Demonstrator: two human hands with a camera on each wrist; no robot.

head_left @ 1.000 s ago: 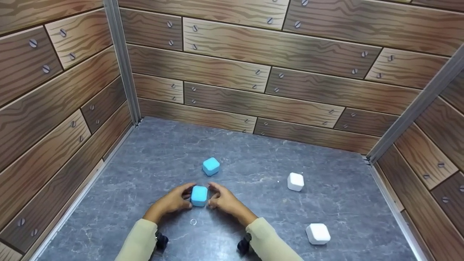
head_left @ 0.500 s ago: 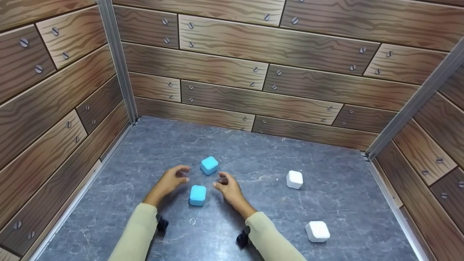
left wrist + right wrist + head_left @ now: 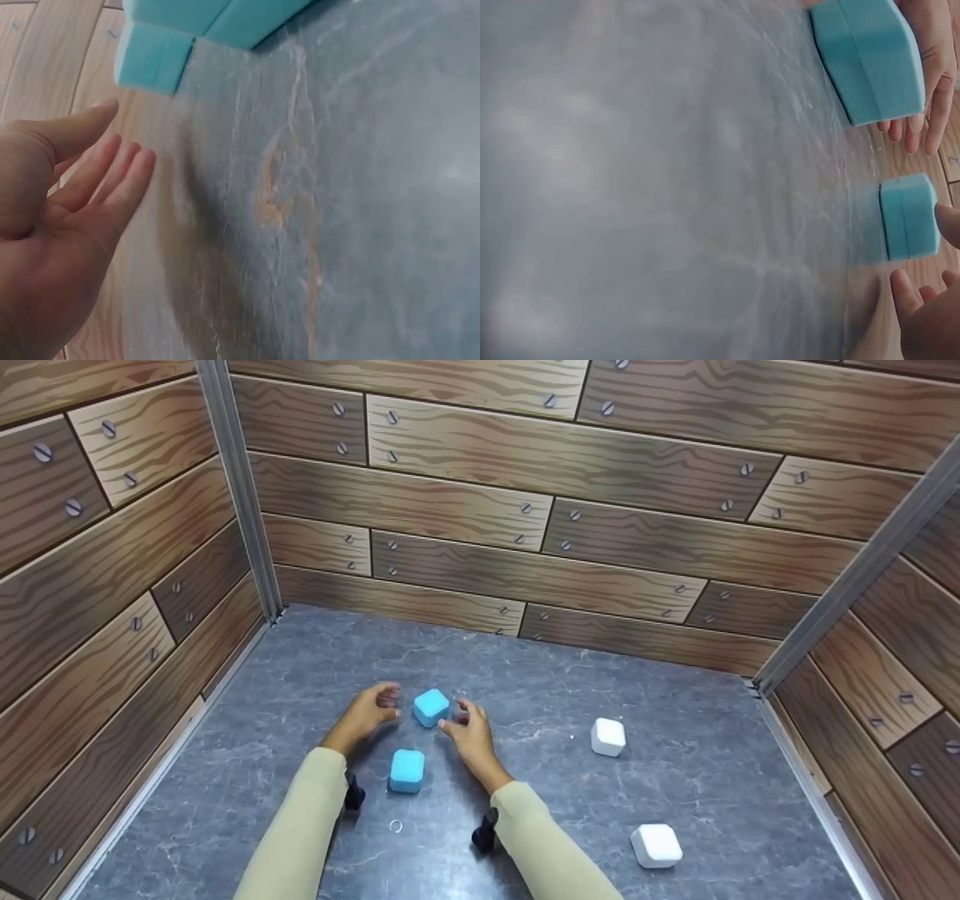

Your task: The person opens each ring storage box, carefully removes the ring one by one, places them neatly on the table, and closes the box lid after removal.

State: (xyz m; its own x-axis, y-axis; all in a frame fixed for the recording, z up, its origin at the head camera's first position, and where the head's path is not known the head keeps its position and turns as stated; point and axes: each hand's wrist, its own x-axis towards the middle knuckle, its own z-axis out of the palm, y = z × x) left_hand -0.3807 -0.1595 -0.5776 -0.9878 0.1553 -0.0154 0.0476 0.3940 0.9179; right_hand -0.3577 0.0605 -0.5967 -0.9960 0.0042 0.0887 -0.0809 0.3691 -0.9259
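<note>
Two light-blue rounded blocks stand on the grey marbled surface, a farther block (image 3: 431, 708) turned cornerwise and a nearer block (image 3: 407, 771) closer to the person. My left hand (image 3: 367, 714) hovers left of the farther block with a gap between; its fingers are loosely bent and hold nothing. On the other side, my right hand (image 3: 472, 739) has its thumb close to that block; whether it touches cannot be told. In the right wrist view the right hand (image 3: 934, 319) lies beside the farther block (image 3: 909, 217). The nearer block (image 3: 870, 60) partly covers the left hand there.
Two white rounded blocks sit to the right, one farther back (image 3: 607, 736) and one nearer (image 3: 656, 846). A small ring-like mark (image 3: 396, 826) lies in front of the nearer blue block. Wood-patterned walls (image 3: 465, 562) enclose the surface at the back and sides.
Both hands have left the sides of the nearer blue block and moved forward to either side of the farther one. The blocks appear to stay in place.
</note>
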